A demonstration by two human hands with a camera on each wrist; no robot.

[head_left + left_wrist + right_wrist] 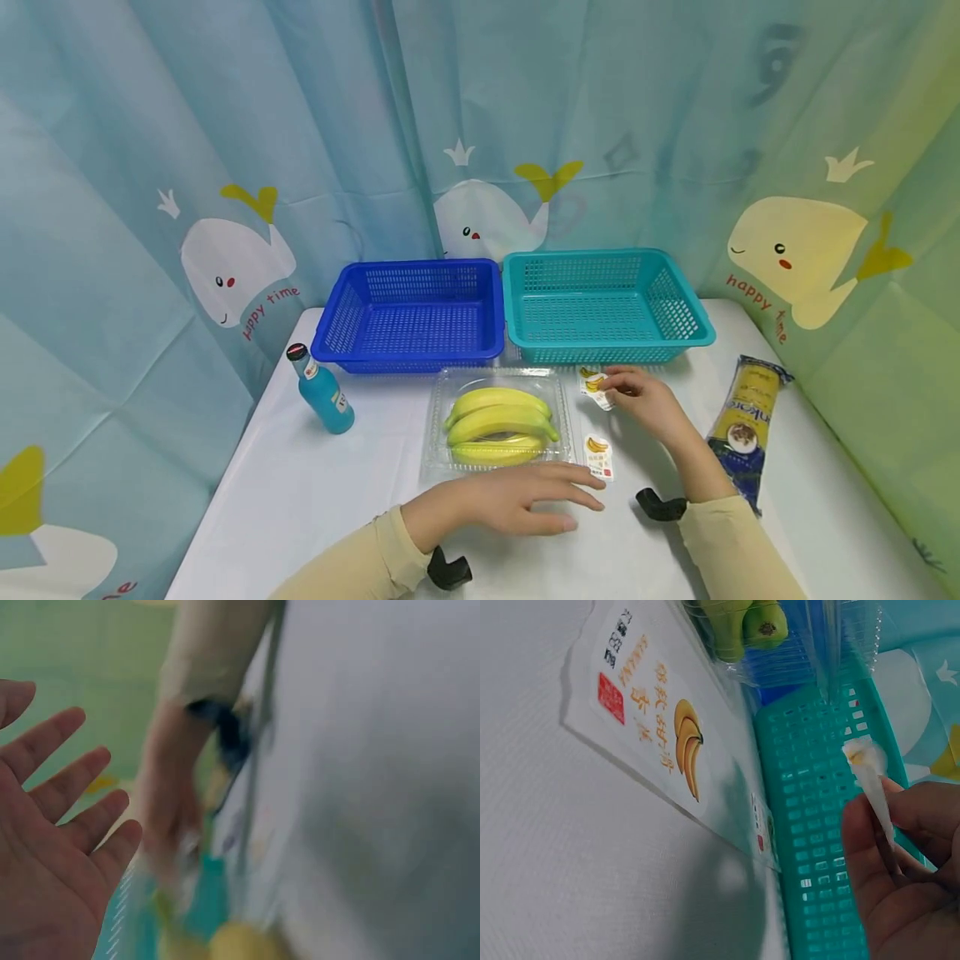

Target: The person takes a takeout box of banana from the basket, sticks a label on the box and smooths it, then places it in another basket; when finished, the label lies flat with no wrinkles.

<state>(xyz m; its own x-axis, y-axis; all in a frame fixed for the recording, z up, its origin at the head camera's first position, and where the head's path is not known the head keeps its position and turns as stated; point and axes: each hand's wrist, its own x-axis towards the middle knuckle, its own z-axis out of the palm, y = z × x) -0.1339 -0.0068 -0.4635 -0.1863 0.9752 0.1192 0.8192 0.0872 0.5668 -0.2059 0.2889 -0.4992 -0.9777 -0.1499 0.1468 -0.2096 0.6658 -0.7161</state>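
Here's the white table (300,508) filling the lower frame, with a blue basket (420,329) and a teal basket (592,317) side by side at centre, and a clear plastic box (495,377) of bananas (498,425) in the middle just below them! Down at lower centre the left hand (517,500) is spread wide, fingers straight and nothing in its hold, while right of centre the right hand (648,404), thumb and fingers curled in, pinches a small bent banana label (871,780) just right of the box, and two more labels (598,458) lie on the table, one near the left hand, one by the teal basket.
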